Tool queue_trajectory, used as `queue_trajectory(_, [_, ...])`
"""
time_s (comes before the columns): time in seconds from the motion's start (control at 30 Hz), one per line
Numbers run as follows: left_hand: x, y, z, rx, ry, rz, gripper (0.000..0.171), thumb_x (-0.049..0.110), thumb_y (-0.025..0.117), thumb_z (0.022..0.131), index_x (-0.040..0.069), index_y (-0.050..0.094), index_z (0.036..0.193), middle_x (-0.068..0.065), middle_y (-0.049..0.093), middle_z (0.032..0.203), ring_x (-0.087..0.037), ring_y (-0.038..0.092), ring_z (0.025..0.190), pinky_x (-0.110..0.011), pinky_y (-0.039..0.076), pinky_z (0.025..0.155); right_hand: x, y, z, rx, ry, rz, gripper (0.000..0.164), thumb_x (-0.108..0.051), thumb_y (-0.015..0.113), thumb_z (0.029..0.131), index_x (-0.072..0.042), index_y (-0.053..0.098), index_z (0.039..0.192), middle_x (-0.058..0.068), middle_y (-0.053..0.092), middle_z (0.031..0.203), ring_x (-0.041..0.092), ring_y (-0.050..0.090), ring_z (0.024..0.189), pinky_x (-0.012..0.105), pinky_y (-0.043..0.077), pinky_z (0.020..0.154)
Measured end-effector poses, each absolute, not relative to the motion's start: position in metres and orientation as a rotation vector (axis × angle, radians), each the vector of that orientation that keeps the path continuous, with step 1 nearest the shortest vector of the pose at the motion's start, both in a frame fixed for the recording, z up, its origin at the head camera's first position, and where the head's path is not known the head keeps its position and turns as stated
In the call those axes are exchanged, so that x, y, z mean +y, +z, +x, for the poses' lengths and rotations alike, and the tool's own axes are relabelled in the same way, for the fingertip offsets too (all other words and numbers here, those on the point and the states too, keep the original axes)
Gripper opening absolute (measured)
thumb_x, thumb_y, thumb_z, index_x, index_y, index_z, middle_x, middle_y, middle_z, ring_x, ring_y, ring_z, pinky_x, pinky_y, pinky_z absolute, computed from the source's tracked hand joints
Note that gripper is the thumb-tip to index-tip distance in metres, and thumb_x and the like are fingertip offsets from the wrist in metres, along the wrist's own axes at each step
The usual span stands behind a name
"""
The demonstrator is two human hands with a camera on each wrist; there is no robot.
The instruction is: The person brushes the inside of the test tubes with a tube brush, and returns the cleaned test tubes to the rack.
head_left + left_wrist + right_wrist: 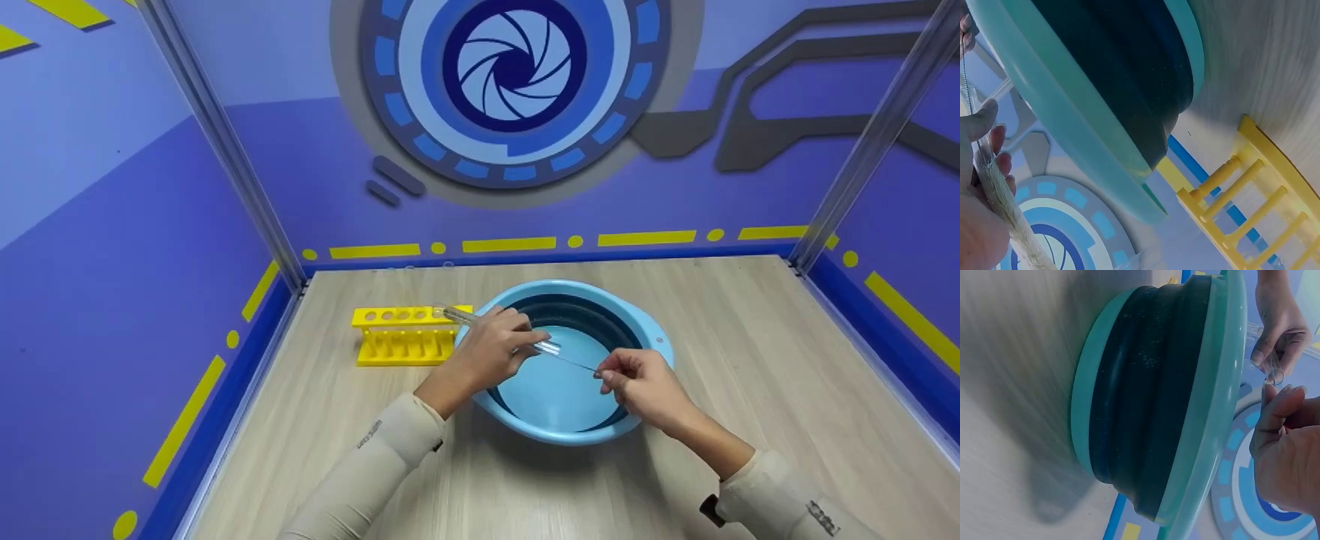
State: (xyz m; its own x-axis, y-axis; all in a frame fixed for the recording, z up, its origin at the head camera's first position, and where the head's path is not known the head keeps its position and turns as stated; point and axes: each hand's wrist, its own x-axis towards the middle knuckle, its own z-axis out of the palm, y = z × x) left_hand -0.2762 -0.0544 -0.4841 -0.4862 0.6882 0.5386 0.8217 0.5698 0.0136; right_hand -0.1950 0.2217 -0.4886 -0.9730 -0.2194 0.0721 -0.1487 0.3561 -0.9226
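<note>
Over the basin, my left hand (495, 346) grips a clear glass test tube (552, 347), tilted, with its open mouth toward the right hand. Inside the tube sits a test tube brush, its pale bristles (1000, 197) showing through the glass in the left wrist view. My right hand (641, 386) pinches the end of the brush's thin twisted wire handle (576, 363), which runs out of the tube's mouth. Beneath both hands stands a light blue basin (555, 435) with dark folding walls. Part of the tube is hidden behind the left fingers.
A yellow test tube rack (405, 360) stands on the wooden table (322, 450) just left of the basin. Faint clear round rims (448, 265) show behind it near the back wall. Printed blue panels (285, 172) with metal corner posts enclose the table on three sides.
</note>
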Motion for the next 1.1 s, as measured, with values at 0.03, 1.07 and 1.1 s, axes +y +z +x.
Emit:
queue_trajectory(0.03, [-0.053, -0.484, -0.276, -2.325, -0.368, -1.214, 0.023, 0.032, 0.073, 0.102, 0.028, 0.082, 0.123, 0.002, 0.071, 0.094, -0.017, 0.061, 0.088, -0.029, 0.048, 0.079, 0.222, -0.489, -0.195, 2.538, -1.706, -0.353, 0.014, 0.001, 0.059, 0.104, 0.009, 0.071, 0.103, 0.018, 0.07, 0.083, 0.009, 0.057, 0.064, 0.021, 0.049, 0.057])
queue_trajectory(1.07, [-0.05, -0.472, -0.275, -2.494, -0.481, -1.309, 0.026, 0.033, 0.075, 0.101, 0.027, 0.081, 0.126, 0.003, 0.074, 0.095, -0.017, 0.064, 0.086, -0.029, 0.053, 0.08, 0.214, -0.502, -0.203, 3.437, -0.858, -1.406, 0.021, 0.014, 0.069, 0.088, -0.005, 0.069, 0.098, 0.004, 0.068, 0.082, 0.009, 0.063, 0.073, 0.025, 0.061, 0.068])
queue_trajectory(1.1, [-0.05, -0.472, -0.275, -2.483, -0.455, -1.3, 0.026, 0.034, 0.074, 0.102, 0.028, 0.081, 0.126, 0.003, 0.074, 0.096, -0.016, 0.063, 0.087, -0.029, 0.052, 0.08, 0.215, -0.5, -0.203, 3.376, -0.929, -1.302, 0.018, 0.011, 0.069, 0.091, -0.005, 0.07, 0.099, 0.003, 0.069, 0.083, 0.008, 0.062, 0.073, 0.024, 0.061, 0.068])
